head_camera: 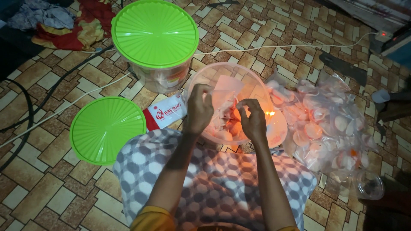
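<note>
Two green ribbed lids are lying on the left of the patterned tile floor [38,192]: the loose lid [107,129] is resting flat beside the person's knee, probably set aside to keep it within reach, while the other is sitting on the clear plastic tub [159,77] just behind it, closing it. Between them a red and white packet [166,113] is lying partly tucked under the bowl's edge. Moving to the middle, the left hand [199,108] is curling over the rim of the translucent pink bowl [205,77], its fingers pinching the top of a small clear bag [224,92] that is standing up out of the bowl. The right hand [253,117] is meeting it from the other side, fingertips gripping the same bag, so both hands are pulling its mouth together low over the bowl, likely so anything that slips is falling back among the pale round pieces inside. A small flame [269,113] is glowing just right of the right hand, near the bowl's rim. Further right, a heap of filled clear bags [325,124] is piling up on the floor, close at hand. The checked cloth [222,179] is covering the lap.
</note>
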